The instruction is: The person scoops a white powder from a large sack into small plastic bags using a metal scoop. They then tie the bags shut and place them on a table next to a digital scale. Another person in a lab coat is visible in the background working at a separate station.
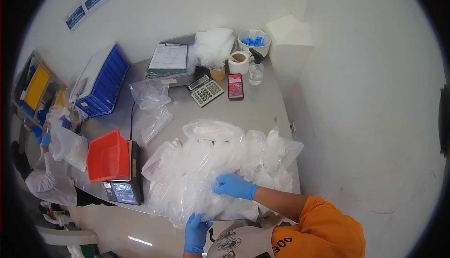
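Clear plastic bags of white powder (pixel 211 156) lie heaped at the near right of the steel table. My right hand (pixel 233 186), in a blue glove, grips clear plastic on the near side of the heap with bent fingers. Below it, at the table's front edge, my left hand (pixel 197 235), also blue-gloved, has its fingertips against the lower edge of a bag. Its thumb stands apart from the fingers, and whether it grips the film is unclear. Some bags are hidden under others.
Left of the heap, a red plastic basin (pixel 108 156) rests tilted on a digital scale (pixel 123 192). Behind are loose bags (pixel 151 94), a calculator (pixel 205 91), a phone (pixel 235 86), a spray bottle (pixel 256 71) and a blue crate (pixel 105 85). Another person (pixel 47 180) works at far left.
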Demonstrator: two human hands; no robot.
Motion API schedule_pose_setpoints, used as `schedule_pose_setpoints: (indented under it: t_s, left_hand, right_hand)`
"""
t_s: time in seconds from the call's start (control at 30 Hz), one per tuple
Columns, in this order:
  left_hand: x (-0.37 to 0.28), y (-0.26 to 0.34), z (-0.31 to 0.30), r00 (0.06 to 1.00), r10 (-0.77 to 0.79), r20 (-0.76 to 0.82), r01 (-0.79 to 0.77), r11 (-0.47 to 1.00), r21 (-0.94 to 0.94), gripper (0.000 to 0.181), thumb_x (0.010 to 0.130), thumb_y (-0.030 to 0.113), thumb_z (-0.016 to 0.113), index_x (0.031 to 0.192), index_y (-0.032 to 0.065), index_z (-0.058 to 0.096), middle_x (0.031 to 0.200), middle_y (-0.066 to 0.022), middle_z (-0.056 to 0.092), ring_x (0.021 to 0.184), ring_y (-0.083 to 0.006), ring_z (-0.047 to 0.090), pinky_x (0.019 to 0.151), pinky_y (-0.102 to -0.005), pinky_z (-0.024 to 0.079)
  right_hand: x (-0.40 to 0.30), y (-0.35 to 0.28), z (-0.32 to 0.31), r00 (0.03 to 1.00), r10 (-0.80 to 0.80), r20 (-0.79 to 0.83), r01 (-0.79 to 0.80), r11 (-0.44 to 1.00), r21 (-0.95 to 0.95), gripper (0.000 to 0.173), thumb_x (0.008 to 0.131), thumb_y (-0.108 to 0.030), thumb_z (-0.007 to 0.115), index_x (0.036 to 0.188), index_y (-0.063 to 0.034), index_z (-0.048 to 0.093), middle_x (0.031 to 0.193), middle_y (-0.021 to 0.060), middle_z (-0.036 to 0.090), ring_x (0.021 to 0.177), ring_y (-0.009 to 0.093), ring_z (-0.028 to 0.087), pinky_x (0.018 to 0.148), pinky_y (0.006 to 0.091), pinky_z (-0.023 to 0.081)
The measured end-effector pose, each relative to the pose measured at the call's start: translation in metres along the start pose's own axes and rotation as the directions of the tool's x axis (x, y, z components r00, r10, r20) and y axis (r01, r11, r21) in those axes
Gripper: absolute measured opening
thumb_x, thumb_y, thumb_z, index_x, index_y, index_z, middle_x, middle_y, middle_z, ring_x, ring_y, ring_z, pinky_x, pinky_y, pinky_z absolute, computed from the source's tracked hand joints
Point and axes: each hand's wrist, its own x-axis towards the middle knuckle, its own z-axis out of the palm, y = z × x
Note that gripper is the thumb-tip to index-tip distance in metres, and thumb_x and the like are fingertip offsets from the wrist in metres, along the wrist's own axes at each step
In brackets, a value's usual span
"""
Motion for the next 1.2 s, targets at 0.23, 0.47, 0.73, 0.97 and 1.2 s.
schedule_pose_setpoints:
  t_s: [0.23, 0.47, 0.73, 0.97, 1.2]
  left_hand:
    - [-0.028, 0.024, 0.034, 0.974, 0.218, -0.061, -0.198, 0.951, 0.239, 0.005, 0.089, 0.007, 0.062, 0.087, 0.0060, 0.058, 0.083, -0.0041, 0.058, 0.069, -0.0117, 0.053, 0.058, -0.0285, 0.044]
    - [-0.013, 0.008, 0.007, 0.781, 0.622, -0.064, -0.358, 0.528, 0.770, 0.015, 0.081, 0.002, 0.060, 0.072, 0.0079, 0.050, 0.072, -0.0033, 0.052, 0.069, -0.0117, 0.052, 0.061, -0.0284, 0.043]
    - [-0.024, 0.044, 0.033, 0.994, 0.040, 0.104, -0.013, 0.967, -0.254, 0.016, 0.082, 0.001, 0.064, 0.094, 0.0091, 0.057, 0.105, -0.0125, 0.065, 0.094, -0.0223, 0.065, 0.080, -0.0361, 0.055]
    - [-0.051, 0.070, 0.047, 0.883, 0.368, 0.290, -0.427, 0.887, 0.176, 0.022, 0.083, -0.007, 0.060, 0.098, 0.0082, 0.056, 0.084, -0.0021, 0.054, 0.075, -0.0095, 0.052, 0.065, -0.0226, 0.044]
    - [-0.058, 0.066, 0.039, 0.736, 0.650, 0.190, -0.520, 0.362, 0.774, 0.021, 0.085, -0.003, 0.060, 0.105, 0.0039, 0.059, 0.073, 0.0046, 0.045, 0.066, -0.0057, 0.041, 0.061, -0.0209, 0.038]
  right_hand:
    - [-0.031, -0.044, -0.008, 0.997, -0.033, 0.063, 0.019, 0.979, 0.204, 0.016, 0.086, -0.016, 0.068, 0.076, -0.0048, 0.062, 0.077, 0.0050, 0.066, 0.063, 0.019, 0.060, 0.064, 0.0318, 0.049]
    - [-0.057, -0.030, 0.009, 0.707, -0.566, -0.423, 0.187, 0.727, -0.661, 0.005, 0.078, -0.006, 0.063, 0.083, -0.0043, 0.062, 0.083, 0.0119, 0.062, 0.067, 0.028, 0.060, 0.064, 0.0360, 0.050]
    - [-0.064, -0.066, 0.005, 0.954, -0.206, 0.216, 0.055, 0.833, 0.551, 0.020, 0.082, -0.003, 0.063, 0.102, -0.0054, 0.063, 0.087, 0.0047, 0.062, 0.076, 0.014, 0.059, 0.070, 0.0319, 0.049]
    - [-0.095, -0.108, 0.012, 0.793, -0.447, -0.414, 0.268, 0.866, -0.422, 0.011, 0.084, -0.004, 0.063, 0.094, -0.0049, 0.063, 0.082, 0.0113, 0.062, 0.069, 0.014, 0.058, 0.063, 0.0282, 0.046]
    - [-0.093, -0.068, 0.046, 0.680, -0.289, -0.674, 0.345, 0.937, -0.054, 0.007, 0.090, -0.006, 0.061, 0.096, -0.0042, 0.062, 0.085, 0.0091, 0.064, 0.067, 0.015, 0.059, 0.061, 0.0280, 0.048]
